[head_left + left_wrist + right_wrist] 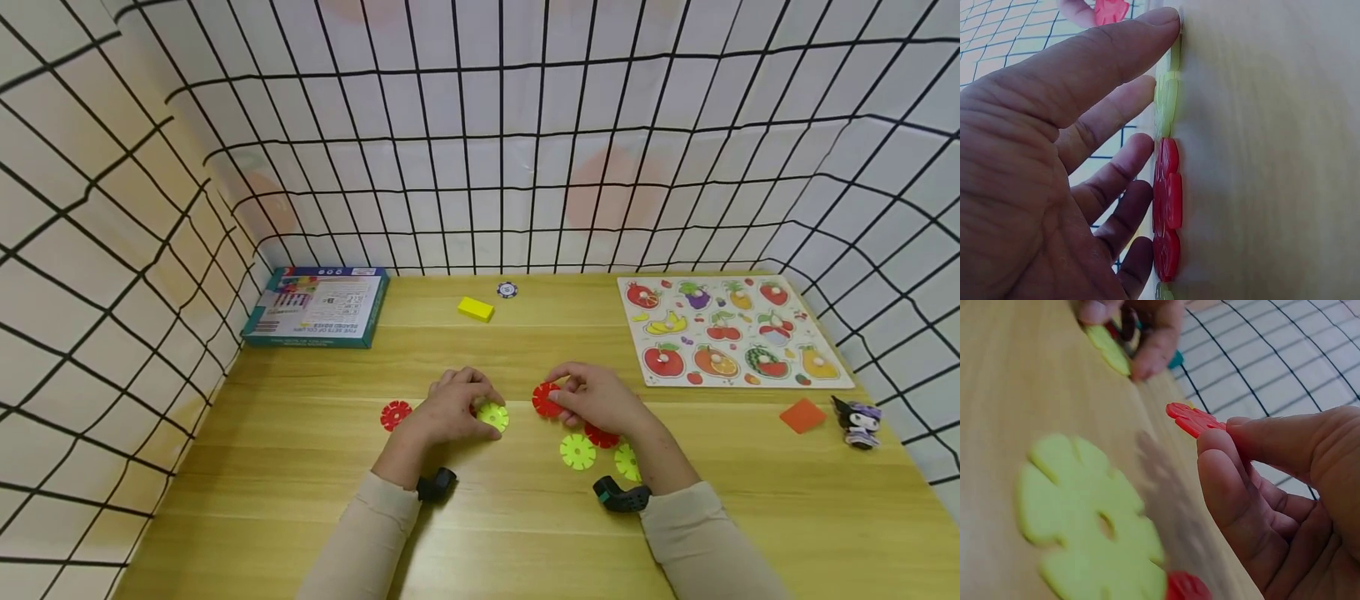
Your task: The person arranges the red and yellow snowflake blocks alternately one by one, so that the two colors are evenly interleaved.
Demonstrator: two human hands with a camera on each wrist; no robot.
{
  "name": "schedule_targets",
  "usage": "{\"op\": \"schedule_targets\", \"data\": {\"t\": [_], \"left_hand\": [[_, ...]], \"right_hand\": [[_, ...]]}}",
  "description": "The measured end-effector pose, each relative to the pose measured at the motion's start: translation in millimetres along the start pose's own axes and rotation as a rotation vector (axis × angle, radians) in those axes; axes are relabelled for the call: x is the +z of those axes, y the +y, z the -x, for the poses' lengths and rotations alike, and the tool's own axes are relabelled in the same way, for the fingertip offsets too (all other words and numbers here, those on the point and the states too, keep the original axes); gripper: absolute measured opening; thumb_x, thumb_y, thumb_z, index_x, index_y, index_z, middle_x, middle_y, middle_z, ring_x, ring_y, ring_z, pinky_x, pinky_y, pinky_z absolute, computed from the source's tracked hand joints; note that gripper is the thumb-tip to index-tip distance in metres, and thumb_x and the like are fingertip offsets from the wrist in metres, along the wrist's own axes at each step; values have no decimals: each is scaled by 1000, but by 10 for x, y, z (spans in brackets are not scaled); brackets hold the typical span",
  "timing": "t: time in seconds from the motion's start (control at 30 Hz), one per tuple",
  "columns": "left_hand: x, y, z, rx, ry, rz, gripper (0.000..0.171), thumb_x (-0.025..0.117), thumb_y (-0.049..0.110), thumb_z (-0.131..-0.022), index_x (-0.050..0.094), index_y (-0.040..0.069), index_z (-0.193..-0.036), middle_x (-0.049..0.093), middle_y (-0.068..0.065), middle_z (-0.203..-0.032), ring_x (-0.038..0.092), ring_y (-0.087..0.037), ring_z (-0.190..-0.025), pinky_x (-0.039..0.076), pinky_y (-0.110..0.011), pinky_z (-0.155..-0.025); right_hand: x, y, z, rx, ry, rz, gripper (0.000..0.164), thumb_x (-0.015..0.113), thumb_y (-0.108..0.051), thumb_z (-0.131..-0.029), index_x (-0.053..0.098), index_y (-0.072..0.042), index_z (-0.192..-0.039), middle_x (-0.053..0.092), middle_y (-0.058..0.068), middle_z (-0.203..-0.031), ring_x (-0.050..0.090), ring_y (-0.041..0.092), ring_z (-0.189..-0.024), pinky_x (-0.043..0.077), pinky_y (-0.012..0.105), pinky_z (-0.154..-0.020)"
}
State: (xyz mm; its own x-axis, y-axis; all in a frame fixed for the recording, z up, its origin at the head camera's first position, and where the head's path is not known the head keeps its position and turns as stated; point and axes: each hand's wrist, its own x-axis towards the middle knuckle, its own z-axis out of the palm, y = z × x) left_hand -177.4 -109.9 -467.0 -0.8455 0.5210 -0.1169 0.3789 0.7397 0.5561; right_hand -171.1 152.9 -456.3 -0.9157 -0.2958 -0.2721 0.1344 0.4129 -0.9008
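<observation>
While the right grip [600, 400] pinches its edge, a red disc [541, 402] protrudes.

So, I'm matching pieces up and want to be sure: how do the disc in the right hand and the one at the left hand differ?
Colour: the red disc is red, while the yellow-green disc is yellow-green.
Pose: the red disc is held up above the table, pinched by the right hand; the yellow-green disc is down at the tabletop, between the left hand's thumb and finger.
Shared: both are flat and round with notched rims.
</observation>
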Motion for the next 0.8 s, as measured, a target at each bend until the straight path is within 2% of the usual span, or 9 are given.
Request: {"op": "schedule_targets", "data": {"t": [0.3, 0.43, 0.67, 0.8], "left_hand": [[6, 6, 7, -11, 7, 8, 39, 79, 44, -67, 66, 35, -103, 45, 13, -111, 34, -14, -105, 24, -44, -90], [1, 20, 14, -15, 7, 6, 39, 79, 43, -68, 66, 35, -103, 44, 13, -112, 34, -14, -105, 24, -44, -91], [-4, 25, 15, -14, 5, 11, 39, 79, 43, -68, 65, 35, -103, 44, 13, -112, 34, -14, -105, 23, -45, -91], [-10, 31, 23, -13, 3, 16, 39, 78, 45, -68, 65, 35, -104, 44, 13, -113, 34, -14, -105, 23, -45, -92]], "right_hand": [[234, -25, -23, -26, -62, 109, 18, 66, -18, -86, 61, -17, -103, 59, 11, -75, 62, 25, -58, 52, 35, -55], [283, -15, -24, -37, -41, 189, 16, 67, -20, -85, 61, -18, -100, 58, 8, -70, 59, 22, -53, 49, 33, -50], [320, -19, -40, -62, 36, 422, 19, 69, -35, -82, 62, -24, -96, 55, 0, -63, 51, 16, -49, 39, 30, -46], [302, -31, -33, -66, 55, 457, 21, 69, -37, -82, 62, -24, -96, 54, -1, -64, 49, 15, -52, 39, 30, -48]]}}
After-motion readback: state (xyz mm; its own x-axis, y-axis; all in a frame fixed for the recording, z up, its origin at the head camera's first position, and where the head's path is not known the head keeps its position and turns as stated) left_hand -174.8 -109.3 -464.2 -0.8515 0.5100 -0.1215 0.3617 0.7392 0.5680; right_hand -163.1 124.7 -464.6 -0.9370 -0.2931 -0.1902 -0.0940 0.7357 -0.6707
